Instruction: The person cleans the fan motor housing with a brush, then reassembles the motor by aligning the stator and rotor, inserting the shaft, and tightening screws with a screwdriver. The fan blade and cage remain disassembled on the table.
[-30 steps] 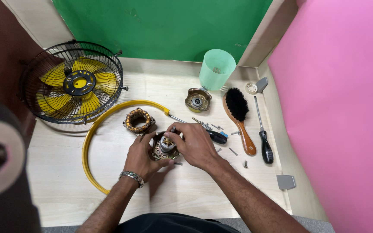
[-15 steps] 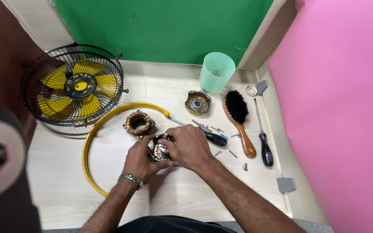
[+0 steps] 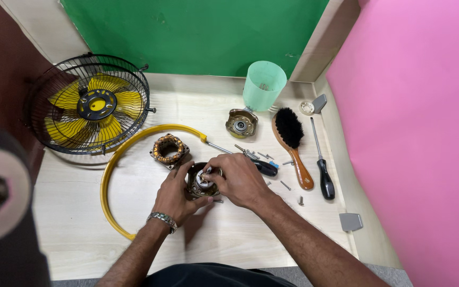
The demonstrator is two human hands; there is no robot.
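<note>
The round motor housing [image 3: 202, 183] is being held on the wooden table [image 3: 81, 223], inside the yellow ring [image 3: 113, 159], gripped by the left hand [image 3: 175, 195] and pinched on top by the right hand [image 3: 240, 180]. The loose screws [image 3: 285, 185] nearby are probably being risked: they could be knocked away by a slipping hand.

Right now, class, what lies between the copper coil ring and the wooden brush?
In the head view, both hands holding the round motor part lie between the coil ring and brush.
</note>
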